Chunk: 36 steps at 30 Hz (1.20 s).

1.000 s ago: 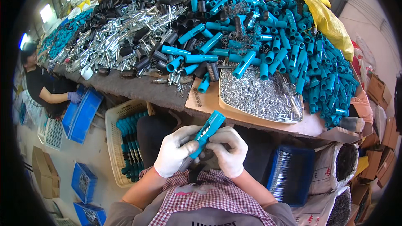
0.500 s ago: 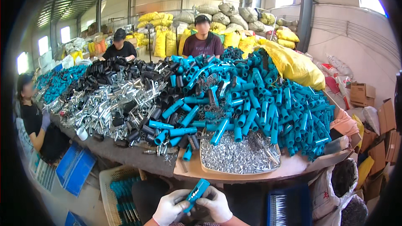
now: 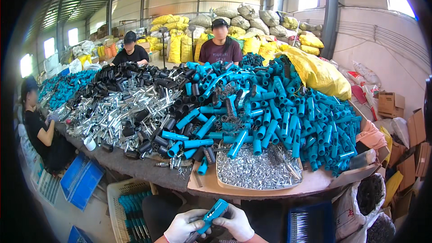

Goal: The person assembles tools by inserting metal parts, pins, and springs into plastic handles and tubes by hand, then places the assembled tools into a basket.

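Observation:
In front of my body, low in the view, I hold a teal plastic handle sleeve (image 3: 214,213) tilted up to the right. Its side has a slot with small shiny bits showing in it. My gloved left hand (image 3: 182,226) is closed around the lower end, where a dark cylindrical piece (image 3: 192,236) sticks out below. At the upper right side my right hand (image 3: 237,223), in a white glove, pinches the sleeve with thumb and fingers. Just beyond the hands, a shallow tray (image 3: 258,171) of small silvery metal parts sits at the table edge.
A large heap of teal sleeves (image 3: 288,121) covers the table's right side. Metal tubes (image 3: 119,110) and black sleeves (image 3: 130,78) lie to the left. A cream basket (image 3: 116,193) with teal-handled pieces and a blue bin (image 3: 317,220) of metal rods flank me. Three people sit around the table.
The teal sleeve has shifted slightly right, and a dark piece now shows at its lower end by my left hand. My right fingers have moved over the sleeve. The view has shifted slightly.

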### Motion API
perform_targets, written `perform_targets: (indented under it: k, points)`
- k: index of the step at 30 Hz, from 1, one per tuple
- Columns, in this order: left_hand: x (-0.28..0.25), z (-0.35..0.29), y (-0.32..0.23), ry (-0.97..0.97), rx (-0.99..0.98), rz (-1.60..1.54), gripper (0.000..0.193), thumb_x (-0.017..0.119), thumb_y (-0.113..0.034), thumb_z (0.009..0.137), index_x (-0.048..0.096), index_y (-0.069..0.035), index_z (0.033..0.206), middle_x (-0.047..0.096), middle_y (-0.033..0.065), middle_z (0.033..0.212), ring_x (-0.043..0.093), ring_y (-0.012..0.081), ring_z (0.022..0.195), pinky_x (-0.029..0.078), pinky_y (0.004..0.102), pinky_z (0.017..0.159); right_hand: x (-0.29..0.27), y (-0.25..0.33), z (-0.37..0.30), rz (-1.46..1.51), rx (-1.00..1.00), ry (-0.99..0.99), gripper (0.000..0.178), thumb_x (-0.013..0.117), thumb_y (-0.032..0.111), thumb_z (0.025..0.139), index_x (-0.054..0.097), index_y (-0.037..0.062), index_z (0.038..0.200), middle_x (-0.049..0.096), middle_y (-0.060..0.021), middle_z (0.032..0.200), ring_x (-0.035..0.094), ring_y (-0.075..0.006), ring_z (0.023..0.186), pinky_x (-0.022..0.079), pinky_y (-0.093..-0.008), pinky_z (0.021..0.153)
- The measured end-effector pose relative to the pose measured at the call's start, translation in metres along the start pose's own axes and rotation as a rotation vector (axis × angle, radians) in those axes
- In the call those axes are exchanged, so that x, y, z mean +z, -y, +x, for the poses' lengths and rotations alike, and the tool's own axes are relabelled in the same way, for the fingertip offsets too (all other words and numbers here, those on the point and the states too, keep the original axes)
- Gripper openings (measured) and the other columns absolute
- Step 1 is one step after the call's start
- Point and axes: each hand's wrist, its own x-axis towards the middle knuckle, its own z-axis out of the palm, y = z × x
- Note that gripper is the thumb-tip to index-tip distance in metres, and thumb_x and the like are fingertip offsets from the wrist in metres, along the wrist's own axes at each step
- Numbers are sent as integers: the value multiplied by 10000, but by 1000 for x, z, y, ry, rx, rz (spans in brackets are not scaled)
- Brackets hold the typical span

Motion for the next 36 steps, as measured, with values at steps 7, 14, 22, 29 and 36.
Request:
perform_targets:
  k: [7,14,22,29,36]
  points:
    - [2,-5,1,-70,-93,85,415,576,-14,956,525,67,1360,673,144,1078,681,198,855,574,315,731,3,8,0,39,153,56,458,800,122,829,577,7,1212,655,-50,1053,625,-125,982,511,-273,859]
    - [-11,-1,5,9,-200,248,414,592,-70,982,528,50,1373,686,118,1009,670,169,816,559,299,711,-1,-10,3,12,235,110,496,830,237,818,583,15,1187,667,-67,1057,616,-124,979,505,-307,905]
    - [-23,4,-11,291,-380,470,404,603,-178,1008,558,-26,1379,671,44,970,610,98,794,521,252,737,-27,-8,5,-529,79,502,555,819,369,771,668,60,1206,720,-139,1024,709,-268,931,541,-350,836]
    - [-27,9,-14,368,-359,776,439,656,-258,965,589,-48,1345,709,80,992,673,139,854,537,292,821,-19,2,4,-620,-17,558,496,782,384,793,700,66,1165,721,-165,1007,704,-335,923,551,-380,814]
    - [-23,10,-23,308,-161,1062,449,692,-322,902,582,-65,1254,727,150,1115,705,320,1027,541,382,903,-18,1,7,-616,-97,478,477,772,367,770,697,76,1140,716,-157,950,703,-341,867,557,-409,779]
